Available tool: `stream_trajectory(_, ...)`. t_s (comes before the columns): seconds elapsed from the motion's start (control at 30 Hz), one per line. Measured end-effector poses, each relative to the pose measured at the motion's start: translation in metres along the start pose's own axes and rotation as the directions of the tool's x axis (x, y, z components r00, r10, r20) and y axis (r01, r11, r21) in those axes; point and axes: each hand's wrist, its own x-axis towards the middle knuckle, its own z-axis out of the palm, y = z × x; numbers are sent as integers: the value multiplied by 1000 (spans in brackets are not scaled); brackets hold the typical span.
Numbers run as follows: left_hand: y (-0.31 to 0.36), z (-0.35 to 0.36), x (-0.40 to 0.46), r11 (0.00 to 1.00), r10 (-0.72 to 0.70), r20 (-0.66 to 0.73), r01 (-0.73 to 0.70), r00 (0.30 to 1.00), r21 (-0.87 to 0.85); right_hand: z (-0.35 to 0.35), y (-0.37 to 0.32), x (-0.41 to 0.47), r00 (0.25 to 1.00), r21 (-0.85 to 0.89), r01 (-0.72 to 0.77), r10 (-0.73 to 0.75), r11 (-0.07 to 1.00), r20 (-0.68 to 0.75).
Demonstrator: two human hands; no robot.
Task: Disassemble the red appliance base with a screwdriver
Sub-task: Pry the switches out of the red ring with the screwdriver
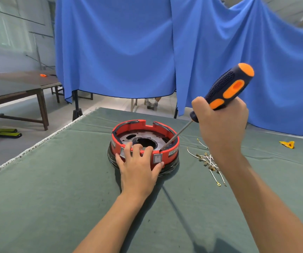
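Gripping the red appliance base (172, 143) rim, the left hand (138, 167) hides its front; the right hand (222, 125) clamps the screwdriver (225, 92), tip inside.

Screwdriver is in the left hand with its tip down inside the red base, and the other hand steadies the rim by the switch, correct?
Not quite: the head view shows the right hand gripping the screwdriver. Its tip is inside the red base, while the left hand steadies the rim by the switch.

Round red base (172, 150) (opened), slanted orange-black screwdriver (225, 90) tip inside.
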Motion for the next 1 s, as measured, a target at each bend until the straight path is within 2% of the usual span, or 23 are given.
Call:
stream_trajectory(0.27,2,0,0,1000,-6,-53,6,999,-14,6,-17,2,997,-115,72,-71,991,10)
stream_trajectory(0.57,1,7,3,999,-24,-103,19,994,-51,11,-15,-6,996,-201,71,-78,977,-29)
stream_trajectory(0.77,3,8,7,998,-36,-99,32,994,-45,-1,-12,6,994,-168,81,-91,982,-54)
stream_trajectory(0.9,5,5,10,998,36,-113,-29,993,63,-3,-7,6,996,-151,84,-88,985,-18)
stream_trajectory(1.0,3,2,9,997,57,-102,-51,993,57,-2,-3,4,996,-107,94,-93,990,12)
